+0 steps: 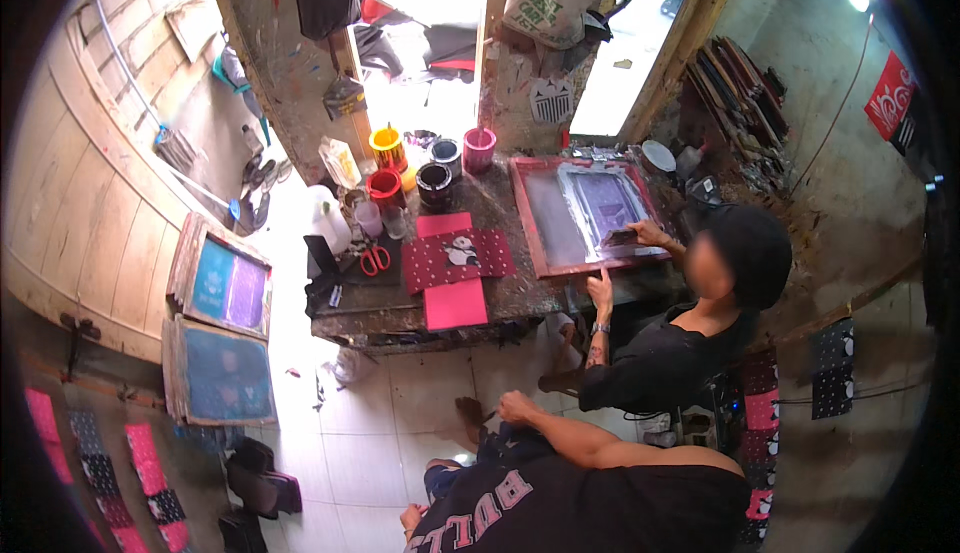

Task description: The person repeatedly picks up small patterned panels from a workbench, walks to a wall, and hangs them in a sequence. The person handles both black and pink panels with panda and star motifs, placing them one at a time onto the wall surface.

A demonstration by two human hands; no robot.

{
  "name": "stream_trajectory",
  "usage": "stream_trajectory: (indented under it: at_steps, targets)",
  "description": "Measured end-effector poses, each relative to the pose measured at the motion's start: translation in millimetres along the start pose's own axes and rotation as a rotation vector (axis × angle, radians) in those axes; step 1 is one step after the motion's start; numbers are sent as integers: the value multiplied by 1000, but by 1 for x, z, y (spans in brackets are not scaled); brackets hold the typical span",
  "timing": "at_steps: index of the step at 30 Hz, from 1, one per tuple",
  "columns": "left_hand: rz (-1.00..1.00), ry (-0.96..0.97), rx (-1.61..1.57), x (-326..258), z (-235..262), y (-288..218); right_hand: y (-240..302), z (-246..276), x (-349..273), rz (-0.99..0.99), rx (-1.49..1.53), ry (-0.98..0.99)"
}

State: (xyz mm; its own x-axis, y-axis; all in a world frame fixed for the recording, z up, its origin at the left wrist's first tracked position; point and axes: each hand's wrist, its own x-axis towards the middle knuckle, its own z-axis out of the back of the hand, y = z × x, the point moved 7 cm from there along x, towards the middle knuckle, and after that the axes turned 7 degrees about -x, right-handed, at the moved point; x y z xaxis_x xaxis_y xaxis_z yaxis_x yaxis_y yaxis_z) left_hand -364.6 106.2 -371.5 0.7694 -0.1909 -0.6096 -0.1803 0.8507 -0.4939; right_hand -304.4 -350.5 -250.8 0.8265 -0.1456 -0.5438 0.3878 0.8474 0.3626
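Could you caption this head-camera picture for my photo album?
Seated wearer rests left hand and right hand on their lap while a co-worker works a screen-printing frame on the cluttered table.

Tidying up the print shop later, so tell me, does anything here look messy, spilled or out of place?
Yes. The dark wooden worktable is smeared and stained with dried ink around the open ink tubs. Two wood-framed printing screens lean on the floor against the plank wall rather than being stored. Black shoes lie scattered on the white tiles.
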Motion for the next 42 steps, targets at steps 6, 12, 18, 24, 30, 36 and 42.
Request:
stream_trajectory:
  at_steps: [6, 12, 18, 24, 30, 36, 42]
  targets:
    - [561, -150, -1160, 83, 82, -15, 33, 103, 72, -217, 342, -388]
    - [377, 171, -797, 175, 178, -56, 5, 69, 65, -551, 938, -510]
    - [441, 110, -865, 250, 257, -50, 21, -52, 0, -1041, 502, -343]
    - [417, 273, -669, 288, 279, -39, 49, -130, -43, -1286, 708, -315]
    - [321, 358, -593, 281, 267, -87, 20, -103, -12, -1170, 1372, -846]
    - [350, 293, -587, 265, 277, -149, 12, -28, 77, -1001, 1895, -737]
    - [300, 204, -612, 256, 295, -141, -30, 7, 183, -734, 1936, -761]
